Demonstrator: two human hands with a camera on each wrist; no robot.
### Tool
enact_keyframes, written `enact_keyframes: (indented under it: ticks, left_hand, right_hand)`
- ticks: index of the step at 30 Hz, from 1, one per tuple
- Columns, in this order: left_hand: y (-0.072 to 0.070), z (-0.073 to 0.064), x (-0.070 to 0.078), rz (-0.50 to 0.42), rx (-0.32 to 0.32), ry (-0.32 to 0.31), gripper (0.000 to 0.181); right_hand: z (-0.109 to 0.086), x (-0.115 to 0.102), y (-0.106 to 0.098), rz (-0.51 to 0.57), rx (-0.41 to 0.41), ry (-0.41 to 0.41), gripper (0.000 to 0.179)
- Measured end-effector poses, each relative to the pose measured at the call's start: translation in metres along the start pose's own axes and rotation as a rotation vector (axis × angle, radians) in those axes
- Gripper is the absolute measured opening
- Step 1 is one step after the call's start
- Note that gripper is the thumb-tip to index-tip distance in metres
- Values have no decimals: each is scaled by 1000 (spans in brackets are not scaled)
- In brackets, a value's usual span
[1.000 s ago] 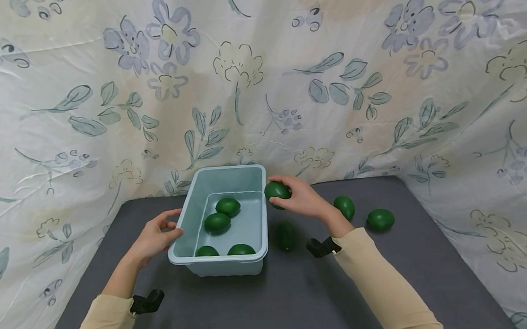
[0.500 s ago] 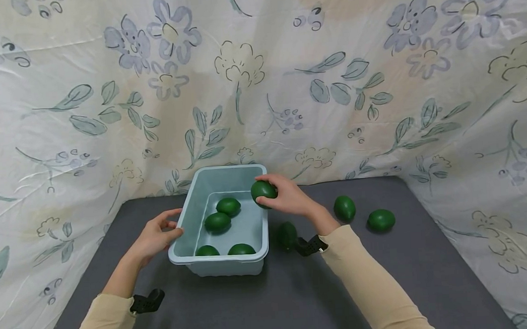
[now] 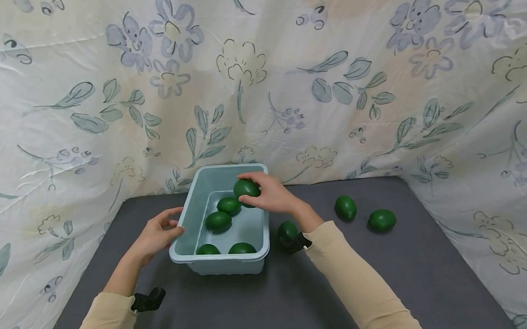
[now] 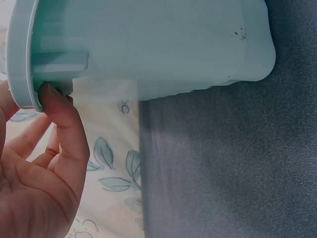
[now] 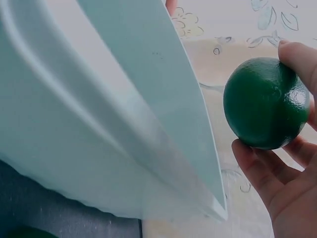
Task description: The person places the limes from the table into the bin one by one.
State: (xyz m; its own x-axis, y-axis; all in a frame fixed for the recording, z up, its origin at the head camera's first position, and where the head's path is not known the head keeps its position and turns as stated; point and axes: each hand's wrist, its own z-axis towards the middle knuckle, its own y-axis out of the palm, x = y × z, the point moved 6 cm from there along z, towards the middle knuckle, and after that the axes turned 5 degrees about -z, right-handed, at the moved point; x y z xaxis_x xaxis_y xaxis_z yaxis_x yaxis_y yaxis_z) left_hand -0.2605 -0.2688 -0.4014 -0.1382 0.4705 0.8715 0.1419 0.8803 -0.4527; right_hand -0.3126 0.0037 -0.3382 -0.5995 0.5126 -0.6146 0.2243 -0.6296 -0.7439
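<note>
My right hand (image 3: pixel 269 194) holds a green lime (image 3: pixel 246 189) between thumb and fingers, over the far right part of a pale blue plastic bin (image 3: pixel 265 234). In the right wrist view the held lime (image 5: pixel 265 104) is glossy and stands above the bin's rim. At the bin's left side, my left hand (image 3: pixel 157 234) grips the rim; the left wrist view has a fingertip tucked under the rim (image 4: pixel 22 54). Several limes lie inside the bin, among them one lime (image 3: pixel 218 221) in the middle and another lime (image 3: pixel 229 205) touching it.
Right of the bin, a lime (image 3: pixel 287 231) rests on the dark grey table (image 3: pixel 235 310), partly behind the right wrist's black strap. Two more limes lie farther right, one lime (image 3: pixel 345 208) and one lime (image 3: pixel 382 221). A floral cloth (image 3: pixel 259 85) hangs behind.
My right hand has carried the lime leftward, from beside the bin's right rim to over its inside. The left hand stays at the left rim.
</note>
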Motion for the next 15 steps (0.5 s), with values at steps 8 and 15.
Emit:
enact_keyframes:
  ticks: [8,15]
  left_hand:
    - [-1,0,0,1,1,-8,63]
    - [0,0,0,1,0,-12,62]
  right_hand:
    - [11,-12,12,-10,-30,-17,52]
    - [16,-21,23,-23,-65,-23,53]
